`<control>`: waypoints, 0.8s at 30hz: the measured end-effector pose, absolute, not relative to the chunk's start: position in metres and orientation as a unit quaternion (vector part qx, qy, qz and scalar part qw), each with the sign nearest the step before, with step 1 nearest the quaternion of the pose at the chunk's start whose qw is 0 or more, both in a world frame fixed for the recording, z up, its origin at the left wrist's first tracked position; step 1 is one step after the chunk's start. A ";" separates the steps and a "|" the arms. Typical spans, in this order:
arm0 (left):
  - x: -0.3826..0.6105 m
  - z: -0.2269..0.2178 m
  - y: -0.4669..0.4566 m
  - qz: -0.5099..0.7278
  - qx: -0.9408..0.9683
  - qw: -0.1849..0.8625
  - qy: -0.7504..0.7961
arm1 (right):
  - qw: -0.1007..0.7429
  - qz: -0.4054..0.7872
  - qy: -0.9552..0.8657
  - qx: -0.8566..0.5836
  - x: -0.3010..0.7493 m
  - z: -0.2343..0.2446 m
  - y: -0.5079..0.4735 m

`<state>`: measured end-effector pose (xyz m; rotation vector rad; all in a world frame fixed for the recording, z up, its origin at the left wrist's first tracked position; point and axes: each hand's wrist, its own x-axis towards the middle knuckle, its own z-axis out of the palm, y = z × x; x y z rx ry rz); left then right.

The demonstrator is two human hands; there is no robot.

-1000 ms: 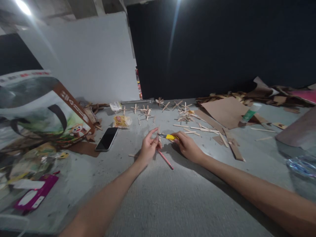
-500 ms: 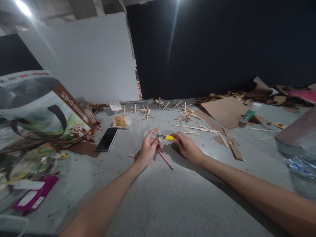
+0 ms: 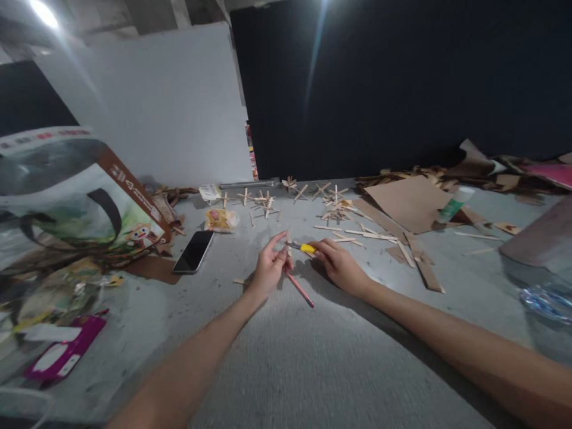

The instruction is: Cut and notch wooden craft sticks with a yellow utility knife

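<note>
My left hand [image 3: 269, 266] is closed near the middle of the table, pinching a small wooden craft stick [image 3: 288, 236] upright between its fingers. A pink pencil [image 3: 301, 292] slants out below the same hand toward me; whether the fingers hold it too, I cannot tell. My right hand [image 3: 336, 261] is closed round the yellow handle of a utility knife [image 3: 307, 248]. Its metal blade points left and meets the stick, or comes very close to it. Just left of my left wrist, a short stick piece [image 3: 240, 282] lies on the table.
Crossed-stick pieces [image 3: 268, 205] stand at the back, with loose sticks [image 3: 379, 235] to their right. A phone [image 3: 193, 252], a yellow packet [image 3: 220, 220], a large bag [image 3: 89, 196] and a magenta device [image 3: 67, 348] lie left. Cardboard [image 3: 409, 202] and a glue tube [image 3: 456, 205] lie right.
The utility knife has turned and shifted slightly against the stick, with its blade now showing as a thinner line. Both hands stay in nearly the same place.
</note>
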<state>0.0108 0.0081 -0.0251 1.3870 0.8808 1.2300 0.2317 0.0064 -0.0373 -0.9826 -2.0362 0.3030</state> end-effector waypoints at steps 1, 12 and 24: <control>0.011 -0.025 0.008 0.509 0.579 0.520 0.368 | 0.417 0.119 -0.812 -0.391 0.232 -0.037 0.007; 0.011 -0.024 0.008 0.535 0.563 0.535 0.334 | 0.424 0.119 -0.811 -0.385 0.232 -0.038 0.007; 0.007 -0.025 0.012 0.479 0.615 0.527 0.339 | 0.424 0.115 -0.814 -0.381 0.233 -0.041 0.009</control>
